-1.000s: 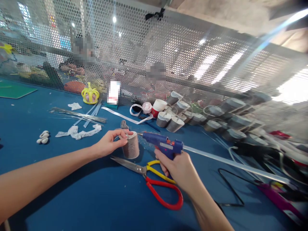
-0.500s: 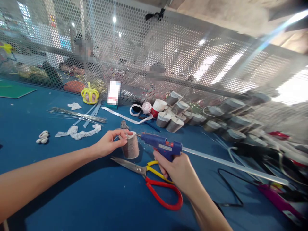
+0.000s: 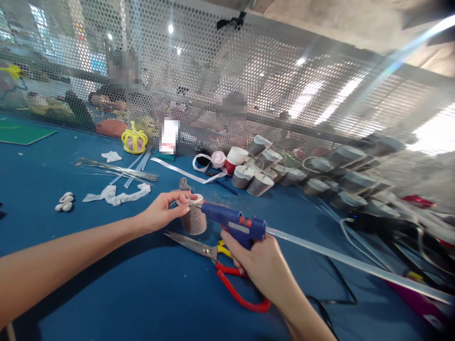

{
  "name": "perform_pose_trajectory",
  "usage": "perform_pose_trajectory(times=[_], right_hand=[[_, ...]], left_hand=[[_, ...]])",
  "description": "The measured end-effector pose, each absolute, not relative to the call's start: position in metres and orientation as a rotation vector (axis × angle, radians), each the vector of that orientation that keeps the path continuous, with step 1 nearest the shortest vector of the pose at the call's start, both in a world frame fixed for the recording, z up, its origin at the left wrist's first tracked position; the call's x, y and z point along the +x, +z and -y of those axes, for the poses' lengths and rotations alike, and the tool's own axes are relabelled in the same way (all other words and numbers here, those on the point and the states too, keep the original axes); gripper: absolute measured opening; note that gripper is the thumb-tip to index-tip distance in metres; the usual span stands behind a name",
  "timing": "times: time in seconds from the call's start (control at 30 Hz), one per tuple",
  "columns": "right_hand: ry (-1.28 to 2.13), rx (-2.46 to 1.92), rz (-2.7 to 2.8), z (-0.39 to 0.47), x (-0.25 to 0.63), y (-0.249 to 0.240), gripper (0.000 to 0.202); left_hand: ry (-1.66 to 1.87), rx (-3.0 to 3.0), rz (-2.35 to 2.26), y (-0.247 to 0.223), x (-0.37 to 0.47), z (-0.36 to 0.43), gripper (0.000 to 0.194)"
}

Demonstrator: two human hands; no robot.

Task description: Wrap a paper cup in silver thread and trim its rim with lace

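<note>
here, the blue glue gun's [image 3: 232, 221] tip blurs against the cup [image 3: 194, 220].

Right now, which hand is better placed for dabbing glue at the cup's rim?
Probably the right hand: it grips the glue gun, nozzle close to the rim, while the left hand has its fingers at the cup.

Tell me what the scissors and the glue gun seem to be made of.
Scissors: the blades look like metal, grey with a dull shine; smooth red and yellow handles suggest plastic, perhaps over metal.
Glue gun: probably hard plastic, satin-finished, judging by its evenly blue, moulded-looking body.
</note>
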State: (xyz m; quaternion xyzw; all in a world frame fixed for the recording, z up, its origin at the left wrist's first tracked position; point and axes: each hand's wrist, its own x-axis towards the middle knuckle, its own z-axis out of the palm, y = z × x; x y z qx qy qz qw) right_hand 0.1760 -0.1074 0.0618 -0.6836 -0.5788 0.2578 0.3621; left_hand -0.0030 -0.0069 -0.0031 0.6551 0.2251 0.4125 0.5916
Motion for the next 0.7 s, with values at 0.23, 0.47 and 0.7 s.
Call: perform_pose_trajectory(times=[0.23, 0.47, 0.7], right_hand=[[0.701, -1.798, 1.45, 0.106, 0.18, 0.052, 0.025], [0.697, -1.891, 1.386, 0.101, 0.187, 0.057, 0.035], [0.691, -1.864, 1.409, 0.097, 0.189, 0.052, 0.03]], left_hand=[[0.956, 1.529, -0.521, -0.002, -0.003, 0.007, 0.023], [0.963, 1.543, -0.561, -0.001, -0.003, 0.007, 0.024], [0.974, 1.558, -0.578, -0.001, -0.002, 0.008, 0.019]])
